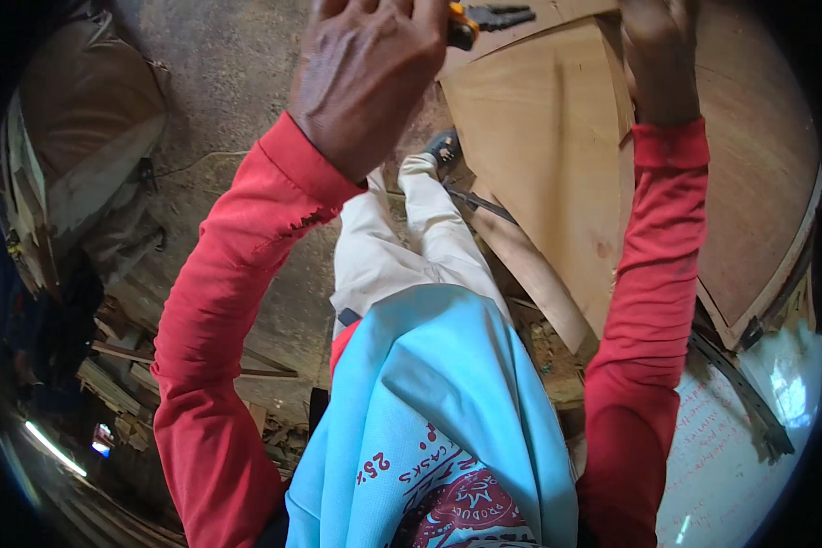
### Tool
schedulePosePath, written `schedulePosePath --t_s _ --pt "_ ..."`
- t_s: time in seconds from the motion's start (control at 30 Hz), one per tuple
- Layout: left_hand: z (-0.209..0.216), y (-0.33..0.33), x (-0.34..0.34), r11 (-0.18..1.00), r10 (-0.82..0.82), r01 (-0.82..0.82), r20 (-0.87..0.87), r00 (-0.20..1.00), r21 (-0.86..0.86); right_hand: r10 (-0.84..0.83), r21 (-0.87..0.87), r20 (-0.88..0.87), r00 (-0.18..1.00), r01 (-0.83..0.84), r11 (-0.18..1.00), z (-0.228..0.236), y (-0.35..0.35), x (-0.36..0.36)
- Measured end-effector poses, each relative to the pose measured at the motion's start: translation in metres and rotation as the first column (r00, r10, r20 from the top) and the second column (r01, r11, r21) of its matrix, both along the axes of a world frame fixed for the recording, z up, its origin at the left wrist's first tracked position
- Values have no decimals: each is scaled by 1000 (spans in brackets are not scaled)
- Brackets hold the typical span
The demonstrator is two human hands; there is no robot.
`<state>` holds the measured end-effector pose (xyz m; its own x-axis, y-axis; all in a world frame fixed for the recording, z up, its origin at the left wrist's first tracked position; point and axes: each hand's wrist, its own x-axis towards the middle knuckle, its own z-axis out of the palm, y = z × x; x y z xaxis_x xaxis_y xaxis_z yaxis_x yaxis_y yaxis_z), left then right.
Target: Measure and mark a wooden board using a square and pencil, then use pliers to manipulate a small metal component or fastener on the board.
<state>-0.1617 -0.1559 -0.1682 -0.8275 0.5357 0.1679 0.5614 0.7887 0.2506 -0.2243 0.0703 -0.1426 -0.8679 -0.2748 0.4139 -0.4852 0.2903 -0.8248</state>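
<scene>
My left hand [370, 87] is closed round a pair of pliers [498, 16] with orange-and-black handles. The dark jaws point right, and the upper part of the hand is cut off by the top edge. Over at the upper right, my right hand [662, 68] is raised with its fingers curled in; whatever they may grip is hidden. Just beneath and beside the right hand lies a large pale plywood panel [539, 137], with another wide plywood sheet [749, 210] farther right. The plier jaws hang above the panel's far edge without visibly touching it.
A light-blue printed cloth [411, 356] covers my lap. A narrow wooden strip [534, 265] slants beside my legs. Wood scraps [119, 384] lie at the lower left, below a brown-covered stack [87, 100]. A white sheet with red writing [717, 457] is at the lower right.
</scene>
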Motion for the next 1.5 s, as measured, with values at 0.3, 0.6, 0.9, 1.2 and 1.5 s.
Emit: schedulePosePath --t_s 0.3,0.6,0.9,1.2,1.5 --pt "17 -7 -30 987 77 -90 -106 991 -131 66 -86 27 997 -64 994 -13 -18 -36" --pt "6 -10 -32 999 48 -49 -82 996 -4 53 -107 114 992 -41 993 -9 -27 -32" --pt "-10 -7 -20 991 76 -91 145 986 100 19 -80 60 998 -14 997 -10 -25 -30" --pt "-78 31 75 777 173 -356 368 914 519 -153 -11 103 983 155 988 -5 -3 -51" --pt "-41 18 44 551 -241 -651 846 476 523 -63 -214 222 973 112 970 -3 -8 -4"
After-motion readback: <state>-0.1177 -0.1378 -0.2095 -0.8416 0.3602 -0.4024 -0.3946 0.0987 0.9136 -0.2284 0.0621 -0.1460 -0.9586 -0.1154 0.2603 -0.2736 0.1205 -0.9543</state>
